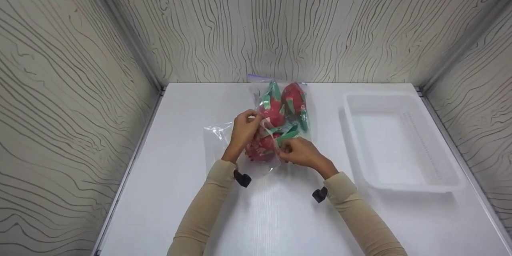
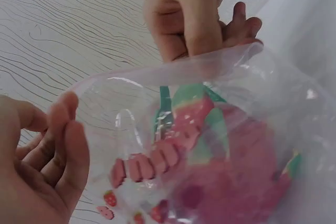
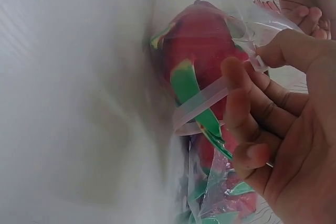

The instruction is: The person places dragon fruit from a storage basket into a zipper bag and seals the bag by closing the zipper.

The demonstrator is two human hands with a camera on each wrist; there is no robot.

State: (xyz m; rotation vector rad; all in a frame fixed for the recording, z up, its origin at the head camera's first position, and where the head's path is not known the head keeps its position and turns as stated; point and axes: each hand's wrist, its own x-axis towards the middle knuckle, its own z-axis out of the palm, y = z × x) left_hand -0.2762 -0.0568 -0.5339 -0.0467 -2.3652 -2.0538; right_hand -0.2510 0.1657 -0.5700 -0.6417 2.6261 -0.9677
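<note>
A clear zip bag with printed pink and strawberry marks holds a red dragon fruit with green leaf tips. My left hand pinches one end of the bag's pinkish zip edge. At the other end, the fingers of my right hand grip the same edge. In the right wrist view, the zip strip loops across the dragon fruit's green leaf. Just behind lies a second clear bag with a purple zip, containing two dragon fruits.
A white plastic basket stands on the right of the white table. Clear plastic film spreads to the left of my left hand; which bag it belongs to I cannot tell. Wood-patterned panels wall in the back and sides.
</note>
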